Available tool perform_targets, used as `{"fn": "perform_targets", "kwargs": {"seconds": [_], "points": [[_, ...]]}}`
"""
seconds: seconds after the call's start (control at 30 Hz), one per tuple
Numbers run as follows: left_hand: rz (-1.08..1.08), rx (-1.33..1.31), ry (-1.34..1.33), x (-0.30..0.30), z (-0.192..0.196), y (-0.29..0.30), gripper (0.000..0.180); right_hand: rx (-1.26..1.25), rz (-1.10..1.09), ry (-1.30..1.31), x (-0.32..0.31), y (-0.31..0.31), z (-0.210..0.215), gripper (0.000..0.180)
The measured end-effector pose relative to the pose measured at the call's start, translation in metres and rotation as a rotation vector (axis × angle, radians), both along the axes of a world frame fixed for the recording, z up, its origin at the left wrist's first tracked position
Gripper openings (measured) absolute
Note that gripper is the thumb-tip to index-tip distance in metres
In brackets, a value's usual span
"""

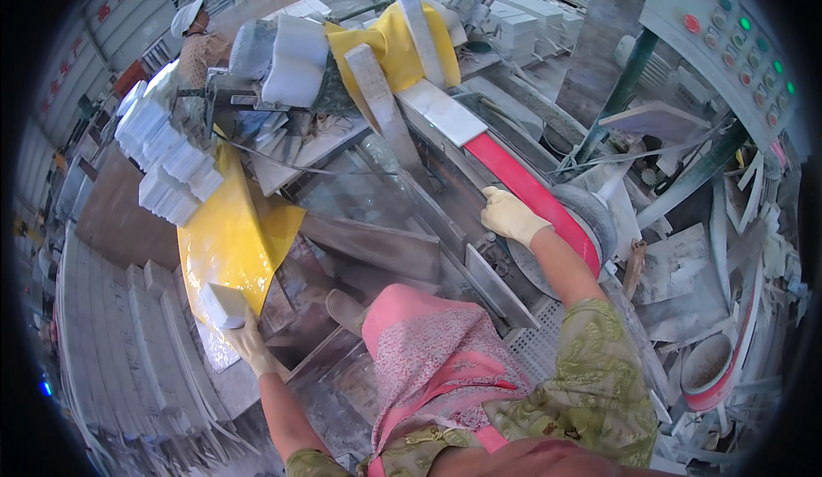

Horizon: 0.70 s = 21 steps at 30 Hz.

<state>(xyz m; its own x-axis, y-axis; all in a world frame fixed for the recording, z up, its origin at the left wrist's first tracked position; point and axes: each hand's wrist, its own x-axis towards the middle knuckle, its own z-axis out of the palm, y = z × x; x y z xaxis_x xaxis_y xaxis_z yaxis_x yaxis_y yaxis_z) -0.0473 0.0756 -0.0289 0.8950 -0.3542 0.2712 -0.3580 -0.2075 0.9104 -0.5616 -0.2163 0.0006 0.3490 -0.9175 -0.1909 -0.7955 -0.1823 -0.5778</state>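
While a small white stone block [224, 304] sits pinched in the gloved left hand [244, 340], fingers curled under its lower edge, the worker holds it low over a yellow sheet [231, 237] draped across the wet bench [377, 246]. Up and to the left of that hand, cut white blocks [171, 164] stand stacked in rows. The gloved right hand [509, 214] lies pressed, fingers together, against the red belt [531, 190] running round a grey wheel [591, 211], well apart from the block. Handling looks best done with a firm, level grip on the slick piece, keeping the other hand's fingertips off the belt's moving edge. Another person [199, 44] works beyond the stacks.
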Motion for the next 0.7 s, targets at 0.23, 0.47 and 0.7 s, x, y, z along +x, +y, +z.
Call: {"fn": "perform_targets", "kwargs": {"seconds": [0.23,0.47,0.7], "points": [[-0.059,-0.033,0.120,-0.002,0.001,0.003,0.049,-0.357,0.389,0.502,-0.003,-0.005,-0.022,0.038],[-0.020,0.042,0.035,0.008,-0.006,0.002,0.051,-0.548,0.601,0.643,-0.009,-0.006,-0.033,0.021],[0.053,0.069,-0.130,-0.006,0.004,0.001,0.051,-0.603,0.448,0.450,-0.009,-0.001,-0.030,0.020]]}}
